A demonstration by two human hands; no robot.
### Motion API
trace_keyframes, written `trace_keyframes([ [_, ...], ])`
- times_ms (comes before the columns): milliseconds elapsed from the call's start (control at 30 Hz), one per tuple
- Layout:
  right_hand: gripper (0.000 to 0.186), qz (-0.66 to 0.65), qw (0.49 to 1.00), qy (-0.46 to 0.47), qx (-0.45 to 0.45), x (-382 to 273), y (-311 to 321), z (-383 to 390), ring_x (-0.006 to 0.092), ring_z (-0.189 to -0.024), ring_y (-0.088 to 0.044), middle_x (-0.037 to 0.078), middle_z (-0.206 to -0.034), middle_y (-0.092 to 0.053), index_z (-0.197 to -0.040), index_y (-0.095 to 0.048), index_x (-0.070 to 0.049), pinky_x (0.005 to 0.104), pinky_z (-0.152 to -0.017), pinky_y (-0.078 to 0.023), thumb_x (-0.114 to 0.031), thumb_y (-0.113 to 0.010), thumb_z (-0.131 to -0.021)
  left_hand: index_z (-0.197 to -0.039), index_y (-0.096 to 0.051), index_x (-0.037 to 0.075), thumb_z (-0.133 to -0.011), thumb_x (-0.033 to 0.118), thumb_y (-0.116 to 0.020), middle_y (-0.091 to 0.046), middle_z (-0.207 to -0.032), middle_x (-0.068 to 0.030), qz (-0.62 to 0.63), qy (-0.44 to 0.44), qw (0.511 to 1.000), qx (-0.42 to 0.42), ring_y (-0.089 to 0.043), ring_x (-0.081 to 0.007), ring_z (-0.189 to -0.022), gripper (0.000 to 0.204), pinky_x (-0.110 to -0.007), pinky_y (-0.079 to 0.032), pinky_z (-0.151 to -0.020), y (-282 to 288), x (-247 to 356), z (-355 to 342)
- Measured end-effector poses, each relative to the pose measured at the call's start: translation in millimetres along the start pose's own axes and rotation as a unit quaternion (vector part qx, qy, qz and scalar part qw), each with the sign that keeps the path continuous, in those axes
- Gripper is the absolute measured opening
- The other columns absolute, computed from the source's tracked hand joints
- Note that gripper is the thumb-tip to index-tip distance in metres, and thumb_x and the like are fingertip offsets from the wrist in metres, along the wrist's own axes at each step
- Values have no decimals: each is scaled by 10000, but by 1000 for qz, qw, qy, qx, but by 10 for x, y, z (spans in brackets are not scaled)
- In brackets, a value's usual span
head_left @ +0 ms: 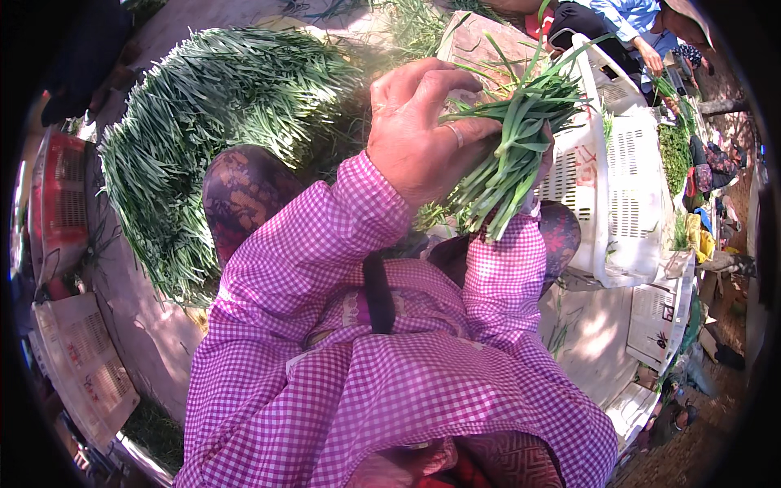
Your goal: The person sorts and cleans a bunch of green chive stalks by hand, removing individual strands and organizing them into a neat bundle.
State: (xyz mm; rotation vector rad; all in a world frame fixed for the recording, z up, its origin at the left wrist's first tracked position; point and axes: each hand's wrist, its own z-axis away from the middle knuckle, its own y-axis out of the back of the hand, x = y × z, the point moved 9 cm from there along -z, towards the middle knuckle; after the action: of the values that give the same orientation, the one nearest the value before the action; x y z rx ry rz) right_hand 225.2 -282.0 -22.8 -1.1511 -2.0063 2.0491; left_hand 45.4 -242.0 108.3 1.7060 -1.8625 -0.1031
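A broad heap of green chives (220,122) is spread on the ground to the left, well apart from the hands. White plastic crates (618,187) are stacked at the right. A bunch of chives (508,150) is held between both hands, long axis slanting up-right, cut ends down. The left hand (423,130) is clenched around it; the right hand (543,159) is mostly hidden behind the bunch, so its grip cannot be told.

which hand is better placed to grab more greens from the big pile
Left, probably. The left hand is on the pile's side. The right hand is mostly hidden behind the bunch, by the white crates.
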Motion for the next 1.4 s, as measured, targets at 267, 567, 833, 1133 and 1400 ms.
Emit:
trace_keyframes([
  [267, 374, -9, 1000, -16, 1, 92, -143, 48, 265, -909, -619, 144, -1023, -624, -1121, -544, 3, 395, -816, -517, -281, -443, -899, -866, -688, 168, -563, 159, -777, -560, -1075, -46, 7, 32, 999, -39, -501, -290, -1039, 316, -435, -379, -880, -78, -108, 38],
  [567, 363, 29, 999, -10, 16, 119, -100, 54, 236, -885, -628, 126, -1002, -635, -1117, -548, -10, 370, -798, -525, -283, -466, -892, -790, -635, 101, -626, 158, -756, -579, -1019, -41, 88, 71, 993, -28, -503, -266, -1006, 212, -405, -382, -880, -89, -263, 68],
  [833, 352, -11, 1000, 9, 26, -66, 185, -19, 248, -874, -630, 130, -1017, -625, -1124, -535, 0, 375, -779, -533, -264, -473, -900, -917, -617, 28, -867, 167, -613, -607, -980, -53, 506, 329, 794, 73, -551, -130, -896, 148, -265, -443, -798, -132, -879, 282],
  [1133, 362, 25, 995, 93, -7, -628, 226, -68, 256, -869, -631, 135, -1012, -621, -1149, -513, 8, 377, -763, -539, -258, -449, -912, -948, -594, 33, -841, 192, -642, -606, -773, -30, 414, 399, 816, 64, -583, -116, -749, 198, -250, -466, -682, 29, -1168, 383],
  [1400, 365, 30, 993, 117, -8, -912, 276, -47, 259, -877, -629, 139, -1020, -619, -1154, -510, 7, 381, -765, -539, -258, -449, -912, -977, -609, 49, -783, 65, -649, -567, -825, -51, 125, 197, 958, -165, -577, -173, -829, 199, -298, -461, -801, -235, -666, 349],
])
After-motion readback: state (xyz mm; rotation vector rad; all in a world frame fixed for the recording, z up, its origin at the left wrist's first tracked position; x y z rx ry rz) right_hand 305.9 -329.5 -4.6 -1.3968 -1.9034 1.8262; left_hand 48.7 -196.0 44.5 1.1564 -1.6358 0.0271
